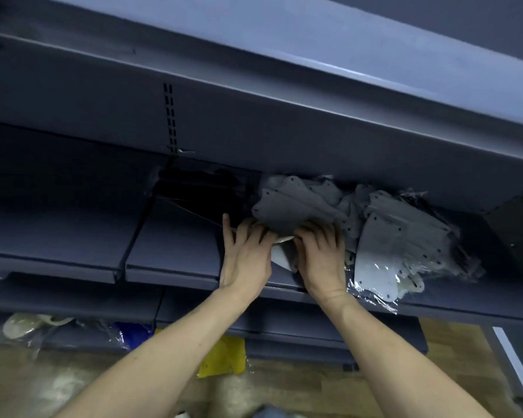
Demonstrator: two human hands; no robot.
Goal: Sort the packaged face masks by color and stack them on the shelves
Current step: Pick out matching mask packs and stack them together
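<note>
Two hands on middle shelf, side by side, palms down, forearms reaching up from below. Left hand: fingers fairly straight, pressing on edge of grey mask pile. Right hand: fingers curled onto same pile, over one pale mask; firm grip or not, cannot tell. Second grey heap just right, count unclear. Black masks behind left. One yellow pack, one blue pack lower down. No legible writing.
</note>
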